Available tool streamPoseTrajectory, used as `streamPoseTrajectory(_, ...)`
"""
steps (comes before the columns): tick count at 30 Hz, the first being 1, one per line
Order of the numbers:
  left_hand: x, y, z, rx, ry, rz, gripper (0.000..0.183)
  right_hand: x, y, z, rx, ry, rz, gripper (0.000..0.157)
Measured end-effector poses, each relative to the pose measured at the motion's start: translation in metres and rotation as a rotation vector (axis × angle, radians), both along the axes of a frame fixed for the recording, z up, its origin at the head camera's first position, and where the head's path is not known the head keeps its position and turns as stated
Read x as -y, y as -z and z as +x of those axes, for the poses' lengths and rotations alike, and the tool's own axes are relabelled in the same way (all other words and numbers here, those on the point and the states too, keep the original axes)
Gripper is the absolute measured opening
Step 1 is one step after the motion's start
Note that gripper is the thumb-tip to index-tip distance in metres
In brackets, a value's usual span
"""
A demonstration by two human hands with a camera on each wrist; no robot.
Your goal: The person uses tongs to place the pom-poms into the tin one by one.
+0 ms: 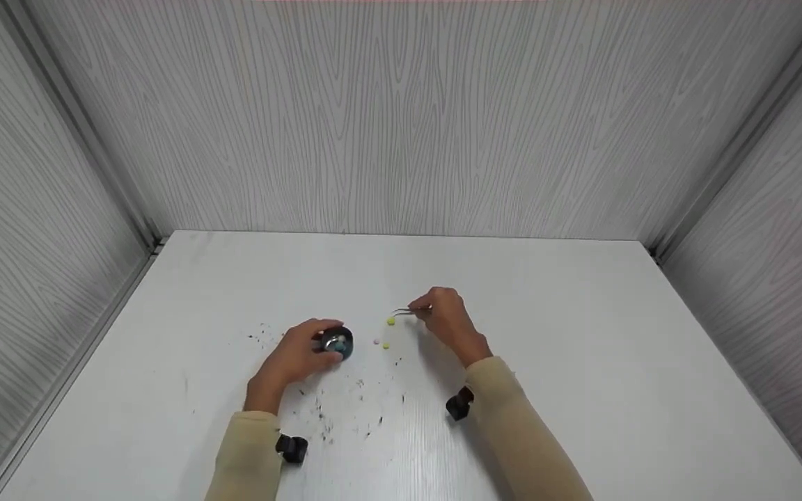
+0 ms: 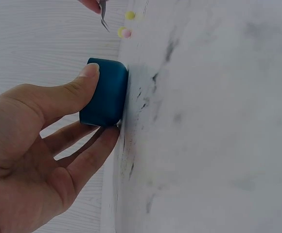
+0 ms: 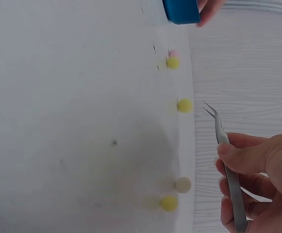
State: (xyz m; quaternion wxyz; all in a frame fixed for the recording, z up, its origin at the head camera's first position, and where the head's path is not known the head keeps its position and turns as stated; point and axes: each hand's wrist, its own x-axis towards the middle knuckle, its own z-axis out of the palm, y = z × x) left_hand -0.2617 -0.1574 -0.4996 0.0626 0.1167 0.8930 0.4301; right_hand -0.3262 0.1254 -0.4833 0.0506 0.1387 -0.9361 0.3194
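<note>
My left hand (image 1: 300, 353) holds a small blue metallic cup (image 2: 111, 92), thumb on one side and fingers around the other, its base at the white tabletop. Small pale and bluish pieces show inside the cup in the head view. In my right hand (image 3: 262, 170) is a pair of silver bent-tip tweezers (image 3: 232, 182). Their points are slightly apart, with nothing between them, just above a yellow ball (image 3: 185, 106). Closer to the cup lie another yellow ball (image 3: 172, 62) and a pink ball (image 3: 174, 53). The right wrist view also has a whitish ball (image 3: 183, 185) beside a yellow ball (image 3: 169, 203).
Dark specks and smudges (image 1: 321, 410) mark the white table (image 1: 582, 348) in front of and left of the cup. Wood-grain panels (image 1: 401, 125) enclose the table at the back and both sides. A black wrist camera (image 1: 292, 449) sits at each sleeve.
</note>
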Motion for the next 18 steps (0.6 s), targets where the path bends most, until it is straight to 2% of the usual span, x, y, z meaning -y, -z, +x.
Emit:
streamPoseTrajectory(8,0.0005,-0.001,0.0004,-0.002,-0.002,-0.011,0.057,0.004,0.0012,-0.0027,0.073,0.026,0.023,0.018)
streamPoseTrajectory(18,-0.0015,-0.0019,-0.0006,0.008,-0.014,-0.021,0.058,0.0043,0.0028,-0.0017,0.095,0.038,0.04,0.019)
